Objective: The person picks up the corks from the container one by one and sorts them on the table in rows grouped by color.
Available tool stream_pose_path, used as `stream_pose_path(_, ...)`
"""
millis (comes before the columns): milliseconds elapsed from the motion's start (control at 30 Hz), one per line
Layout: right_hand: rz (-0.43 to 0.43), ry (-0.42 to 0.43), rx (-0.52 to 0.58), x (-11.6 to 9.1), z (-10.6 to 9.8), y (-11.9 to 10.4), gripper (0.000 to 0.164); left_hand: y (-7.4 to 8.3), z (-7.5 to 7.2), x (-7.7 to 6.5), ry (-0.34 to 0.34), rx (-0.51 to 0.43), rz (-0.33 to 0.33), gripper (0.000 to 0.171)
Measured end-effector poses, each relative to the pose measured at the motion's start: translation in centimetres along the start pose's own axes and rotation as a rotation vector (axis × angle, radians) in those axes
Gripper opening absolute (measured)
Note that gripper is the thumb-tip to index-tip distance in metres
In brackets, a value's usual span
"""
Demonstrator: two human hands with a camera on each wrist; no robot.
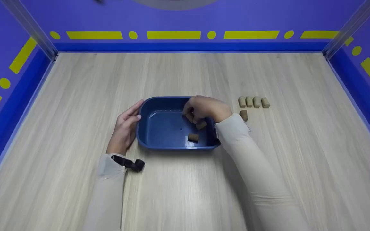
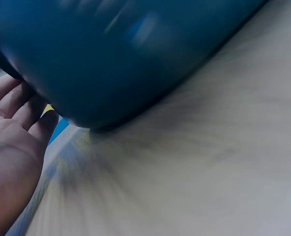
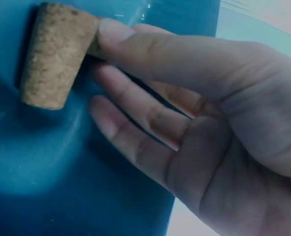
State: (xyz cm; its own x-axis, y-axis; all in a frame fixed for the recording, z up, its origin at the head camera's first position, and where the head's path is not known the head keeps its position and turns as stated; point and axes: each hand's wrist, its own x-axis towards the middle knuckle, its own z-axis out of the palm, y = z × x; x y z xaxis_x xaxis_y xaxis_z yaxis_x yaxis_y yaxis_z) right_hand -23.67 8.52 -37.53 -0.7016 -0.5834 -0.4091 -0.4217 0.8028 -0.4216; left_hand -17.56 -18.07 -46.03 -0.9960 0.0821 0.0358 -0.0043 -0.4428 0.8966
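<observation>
A dark blue plastic tub (image 1: 162,148) sits on the table. My left hand (image 1: 125,128) rests against its left end, fingers fairly straight along the outer wall; in the left wrist view the palm (image 2: 10,152) faces the tub's side. My right hand (image 1: 206,107) reaches over the right side into the tub. Thumb and fingers there pinch a cork stopper (image 3: 93,46), partly hidden behind the thumb and another cork. That nearer, tapered cork (image 3: 59,56) lies free of the fingers. From the head, two loose corks show on the tub floor, one (image 1: 201,125) under the hand, another (image 1: 193,138) nearer the front.
Right of the tub, several corks (image 1: 249,101) stand in a row on the wooden table (image 1: 178,186). One more cork (image 1: 243,115) sits just in front of them, close to my right sleeve (image 1: 255,166). Blue walls (image 1: 185,22) with yellow marks enclose the table.
</observation>
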Motion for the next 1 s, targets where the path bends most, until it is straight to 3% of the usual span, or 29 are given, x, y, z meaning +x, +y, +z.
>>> stream_pose_path(333, -0.142, 0.024, 0.000, 0.3, 0.5, 0.1, 0.023, 0.0, -0.1, -0.1, -0.009, 0.001, 0.013, 0.056)
stream_pose_path(633, -0.161, 0.046, 0.076, 0.2, 0.0, 0.1, 0.027, 0.0, 0.0, -0.1, -0.017, -0.007, 0.007, 0.056)
stream_pose_path(1000, -0.184, 0.040, 0.092, -0.7, -1.5, -0.6, 0.025, 0.1, 0.0, -0.1, -0.021, 0.000, 0.018, 0.055)
